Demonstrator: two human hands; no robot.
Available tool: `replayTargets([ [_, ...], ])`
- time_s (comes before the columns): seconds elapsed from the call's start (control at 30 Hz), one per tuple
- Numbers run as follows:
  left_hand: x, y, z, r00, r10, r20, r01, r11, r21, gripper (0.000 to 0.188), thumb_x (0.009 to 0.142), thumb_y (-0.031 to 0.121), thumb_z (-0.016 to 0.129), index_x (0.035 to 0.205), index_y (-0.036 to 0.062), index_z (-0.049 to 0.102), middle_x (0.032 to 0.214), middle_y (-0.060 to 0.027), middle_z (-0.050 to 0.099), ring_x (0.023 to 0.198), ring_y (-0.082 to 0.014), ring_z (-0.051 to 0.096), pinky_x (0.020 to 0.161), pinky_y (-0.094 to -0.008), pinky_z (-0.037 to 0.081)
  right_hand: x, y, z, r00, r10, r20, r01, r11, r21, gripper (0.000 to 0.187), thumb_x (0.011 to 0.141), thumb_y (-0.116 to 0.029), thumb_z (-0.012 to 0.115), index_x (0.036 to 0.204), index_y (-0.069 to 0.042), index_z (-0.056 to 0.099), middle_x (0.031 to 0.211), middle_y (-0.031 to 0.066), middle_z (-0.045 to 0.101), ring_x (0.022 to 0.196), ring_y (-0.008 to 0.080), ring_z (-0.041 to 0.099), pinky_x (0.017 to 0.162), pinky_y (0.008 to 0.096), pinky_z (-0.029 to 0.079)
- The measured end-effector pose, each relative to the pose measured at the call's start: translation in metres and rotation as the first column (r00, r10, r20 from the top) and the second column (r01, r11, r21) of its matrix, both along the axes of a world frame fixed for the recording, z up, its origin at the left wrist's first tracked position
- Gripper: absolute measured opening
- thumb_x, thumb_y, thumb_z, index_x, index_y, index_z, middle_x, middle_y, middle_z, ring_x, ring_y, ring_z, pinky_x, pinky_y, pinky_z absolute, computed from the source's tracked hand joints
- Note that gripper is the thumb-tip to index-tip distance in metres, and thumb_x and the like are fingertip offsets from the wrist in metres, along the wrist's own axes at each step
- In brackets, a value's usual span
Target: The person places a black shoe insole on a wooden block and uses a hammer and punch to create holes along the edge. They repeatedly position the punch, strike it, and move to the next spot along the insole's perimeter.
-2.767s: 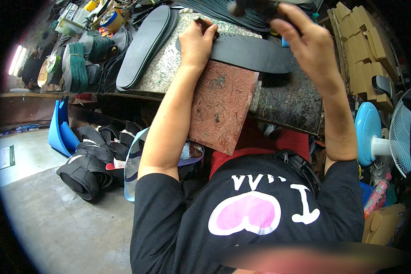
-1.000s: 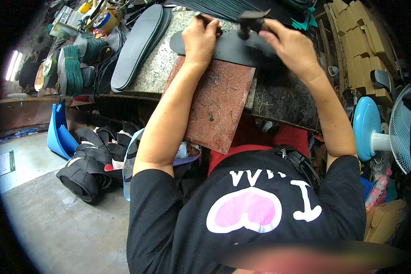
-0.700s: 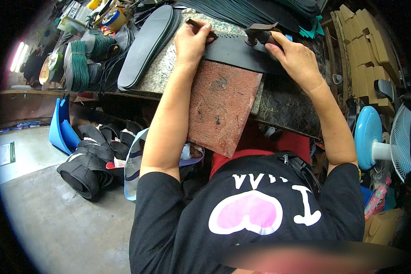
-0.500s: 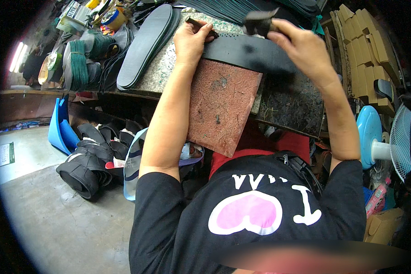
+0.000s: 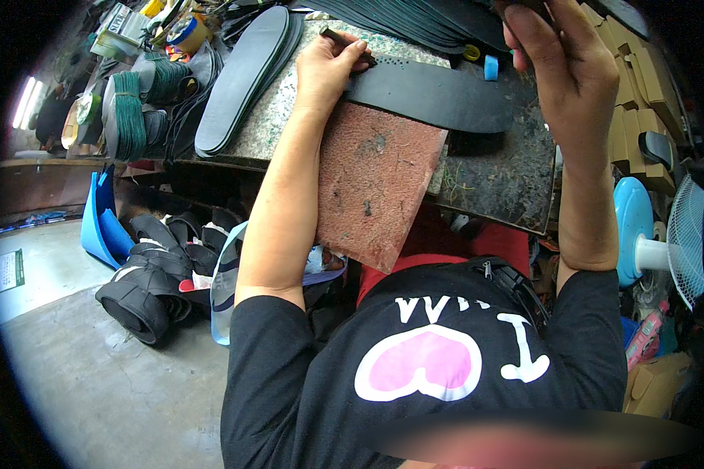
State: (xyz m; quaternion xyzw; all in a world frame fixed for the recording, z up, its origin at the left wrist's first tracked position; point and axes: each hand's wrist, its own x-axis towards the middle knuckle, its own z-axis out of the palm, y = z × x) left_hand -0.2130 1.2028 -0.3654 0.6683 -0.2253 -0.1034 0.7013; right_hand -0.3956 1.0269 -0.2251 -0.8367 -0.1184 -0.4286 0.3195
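My left hand (image 5: 328,69) grips a dark punch (image 5: 333,35), its lower end against a dark grey sole (image 5: 446,98). Small holes dot the sole's upper edge close by. Raised at the upper right, my right hand (image 5: 572,82) is closed around a hammer; only a dark bit of it shows at the top edge, and its head is out of view. The sole lies across a speckled stone slab (image 5: 285,102) and a dark worktop (image 5: 504,184). A reddish-brown textured sheet (image 5: 379,184) extends from under it towards my lap.
Stacked soles (image 5: 246,82) lie left of my left hand, near green-edged bundles (image 5: 133,117). More strips (image 5: 399,23) lie behind. A blue tape roll (image 5: 490,68) sits beyond the sole. Cardboard boxes (image 5: 637,86) and a blue fan (image 5: 632,234) stand right.
My right hand has swung up and to the right, lifting the hammer away from the punch. My left hand and the sole have stayed in nearly the same place.
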Motion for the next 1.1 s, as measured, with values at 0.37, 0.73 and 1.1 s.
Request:
replayTargets([
  [0.37, -0.027, -0.018, 0.003, 0.603, 0.083, 0.794, -0.491, 0.823, 0.286, 0.019, 0.087, 0.017, 0.07, 0.089, 0.0013, 0.06, 0.077, -0.016, 0.068, 0.069, -0.0307, 0.069, 0.062, -0.0389, 0.055, 0.014, -0.02, -0.081, 0.832, -0.372, -0.411, 0.262, 0.917, -0.3, 0.039, 0.094, -0.048, 0.054, 0.119, -0.019, 0.061, 0.085, 0.0177, 0.069, 0.084, 0.0362, 0.069, 0.07, 0.0462, 0.055],
  [0.73, -0.007, -0.013, -0.01, 0.966, 0.081, 0.247, -0.112, 0.987, 0.115, 0.015, 0.089, 0.014, 0.07, 0.093, 0.0005, 0.065, 0.079, -0.0087, 0.071, 0.073, -0.0142, 0.07, 0.065, -0.0291, 0.057, 0.0, -0.021, -0.052, 0.9, -0.274, -0.34, 0.214, 0.955, -0.204, 0.034, 0.092, -0.043, 0.061, 0.112, -0.017, 0.065, 0.086, 0.0174, 0.068, 0.081, 0.0365, 0.068, 0.064, 0.0435, 0.054],
  [1.1, -0.023, -0.022, -0.003, 0.817, 0.151, 0.557, -0.362, 0.886, 0.291, 0.013, 0.092, 0.014, 0.066, 0.096, 0.0025, 0.061, 0.081, -0.0097, 0.071, 0.073, -0.0188, 0.071, 0.061, -0.0314, 0.056, 0.005, -0.03, -0.094, 0.802, -0.417, -0.428, 0.248, 0.883, -0.398, 0.043, 0.096, -0.042, 0.056, 0.125, -0.011, 0.059, 0.089, 0.0184, 0.07, 0.084, 0.0346, 0.07, 0.07, 0.0415, 0.054],
])
